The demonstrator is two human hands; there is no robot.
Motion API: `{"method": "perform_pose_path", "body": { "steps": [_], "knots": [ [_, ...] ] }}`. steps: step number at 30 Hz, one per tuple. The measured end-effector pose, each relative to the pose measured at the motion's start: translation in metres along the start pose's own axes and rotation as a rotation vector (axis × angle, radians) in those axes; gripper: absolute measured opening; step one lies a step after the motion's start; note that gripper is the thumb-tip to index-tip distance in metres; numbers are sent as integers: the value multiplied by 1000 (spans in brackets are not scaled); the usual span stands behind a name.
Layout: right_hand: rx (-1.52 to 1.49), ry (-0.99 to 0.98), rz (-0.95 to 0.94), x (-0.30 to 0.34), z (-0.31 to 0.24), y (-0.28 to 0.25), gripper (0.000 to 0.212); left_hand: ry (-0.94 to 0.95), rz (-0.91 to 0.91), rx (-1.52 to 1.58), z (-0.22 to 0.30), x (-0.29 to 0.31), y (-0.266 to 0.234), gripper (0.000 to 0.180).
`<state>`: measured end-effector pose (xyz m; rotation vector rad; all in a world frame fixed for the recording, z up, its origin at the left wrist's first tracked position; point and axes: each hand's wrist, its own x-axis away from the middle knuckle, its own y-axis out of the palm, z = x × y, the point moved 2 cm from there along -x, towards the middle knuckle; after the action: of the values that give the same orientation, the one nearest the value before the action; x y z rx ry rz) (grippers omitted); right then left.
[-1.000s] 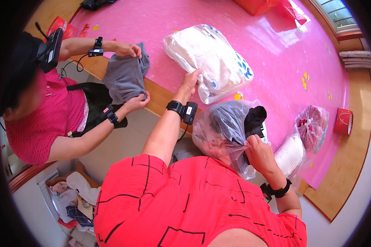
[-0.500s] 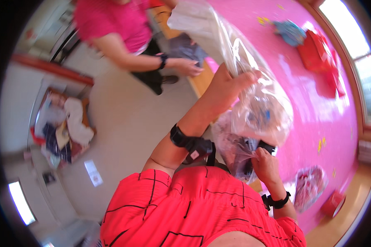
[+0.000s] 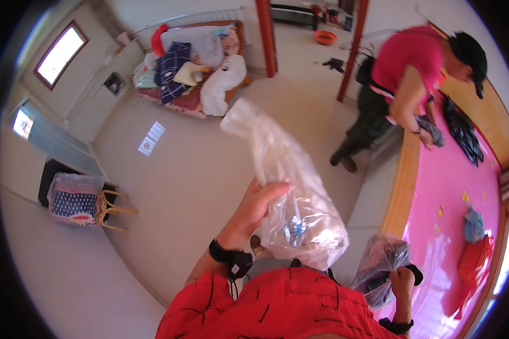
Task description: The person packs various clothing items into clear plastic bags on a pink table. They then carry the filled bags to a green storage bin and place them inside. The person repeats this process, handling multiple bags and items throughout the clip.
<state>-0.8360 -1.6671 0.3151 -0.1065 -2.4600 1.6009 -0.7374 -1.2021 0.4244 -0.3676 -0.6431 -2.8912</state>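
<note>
My left hand [image 3: 261, 204] is closed round the side of a large clear plastic bag [image 3: 305, 198]. This bag hangs in front of my body, its gathered top reaching up and away; something small and blue shows inside near the bottom. At the lower right, my right hand [image 3: 402, 281] grips the bunched plastic of a second clear bag [image 3: 382, 265], which has dark contents I cannot make out. That bag rests against the edge of the pink-covered platform [image 3: 415, 226]. A black thing [image 3: 416, 274] pokes out beside my right fingers.
Across the platform's far end, a person in a pink shirt [image 3: 407, 62] bends over a grey item [image 3: 431, 131] near a black plastic bag [image 3: 462, 133]. Red cloth [image 3: 475, 263] lies at the right. A bedding-piled sofa [image 3: 192, 73] and a chair [image 3: 90, 200] stand leftward.
My view has turned left, off the platform toward the room. Both hands keep their bags; the large one now hangs over the floor. The other person has bent over the platform.
</note>
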Motion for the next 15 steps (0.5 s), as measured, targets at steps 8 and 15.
{"method": "perform_pose_path", "body": {
  "steps": [8, 15],
  "knots": [
    [-19, -118, -49, -57, -141, 97, 24, 200, 417, 167, 19, 47, -222, 18],
    [-246, -209, -306, -130, -299, 233, 26, 382, 682, 237, 78, 55, -400, 24]
  ]
}}
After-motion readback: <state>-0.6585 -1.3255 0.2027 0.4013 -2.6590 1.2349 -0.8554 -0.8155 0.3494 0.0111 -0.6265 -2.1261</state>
